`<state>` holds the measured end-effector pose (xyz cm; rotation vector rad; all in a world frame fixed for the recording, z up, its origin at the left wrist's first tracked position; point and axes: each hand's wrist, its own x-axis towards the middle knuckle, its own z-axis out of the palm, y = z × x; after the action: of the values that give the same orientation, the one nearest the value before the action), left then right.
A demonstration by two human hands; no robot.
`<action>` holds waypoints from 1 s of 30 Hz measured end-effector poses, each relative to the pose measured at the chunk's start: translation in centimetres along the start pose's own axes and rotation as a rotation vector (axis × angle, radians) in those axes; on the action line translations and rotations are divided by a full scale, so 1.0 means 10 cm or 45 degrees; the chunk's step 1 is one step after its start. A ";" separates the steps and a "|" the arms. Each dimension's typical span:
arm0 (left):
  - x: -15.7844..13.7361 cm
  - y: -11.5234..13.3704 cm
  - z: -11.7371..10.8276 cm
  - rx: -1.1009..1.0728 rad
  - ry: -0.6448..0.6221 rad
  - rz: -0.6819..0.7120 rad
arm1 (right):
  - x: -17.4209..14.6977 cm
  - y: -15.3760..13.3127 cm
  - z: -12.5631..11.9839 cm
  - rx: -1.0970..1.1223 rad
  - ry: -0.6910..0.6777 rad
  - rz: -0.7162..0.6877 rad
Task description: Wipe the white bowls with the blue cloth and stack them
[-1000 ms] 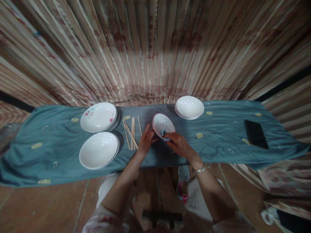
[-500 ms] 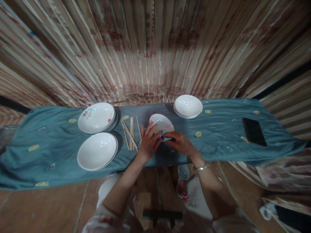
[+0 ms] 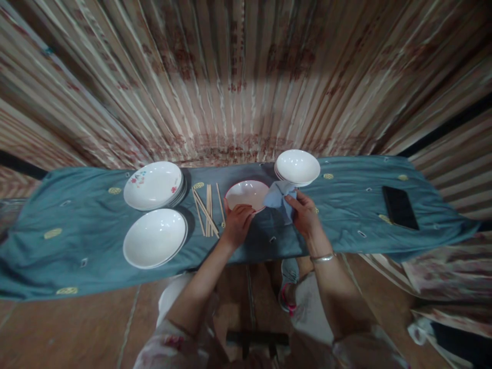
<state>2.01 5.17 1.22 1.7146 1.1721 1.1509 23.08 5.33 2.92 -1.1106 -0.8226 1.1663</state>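
Observation:
A white bowl with a red rim (image 3: 248,193) stands at the middle of the table. My left hand (image 3: 237,224) is closed on its near edge, fingers over the rim. In my right hand (image 3: 305,212) a light blue cloth (image 3: 280,199) is pinched, hanging in loose folds at the bowl's right side. Behind the cloth sits a stack of white bowls (image 3: 298,165). Several wooden chopsticks (image 3: 208,211) lie left of my left hand, some crossing.
At the left are a stack of flower-patterned plates (image 3: 154,184) and, nearer me, stacked white bowls (image 3: 154,238). A dark flat rectangular object (image 3: 400,207) lies at the right on the teal tablecloth (image 3: 346,225). A pleated curtain (image 3: 246,77) hangs behind the table.
My right hand has moved right, drawing the cloth out of the bowl into plain sight. My left hand has gone from spread fingers to a grip on the rim. The bowl has shifted slightly left.

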 end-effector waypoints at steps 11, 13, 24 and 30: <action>0.05 0.06 -0.14 -0.622 0.308 -0.388 | -0.09 -0.12 0.17 -0.172 0.108 -0.270; 0.04 0.08 -0.12 -0.793 0.328 -0.428 | -0.19 -0.14 0.31 -0.412 0.029 -0.435; -0.07 0.17 -0.21 -1.313 0.306 -0.641 | -0.45 0.14 0.89 -1.308 -0.244 -1.290; -0.09 0.19 -0.20 -1.338 0.340 -0.702 | -0.44 0.11 0.88 -1.316 -0.293 -1.289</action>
<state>0.51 3.87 3.38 0.4237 0.8346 1.2977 13.56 3.16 4.47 -1.0786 -1.9797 -0.0666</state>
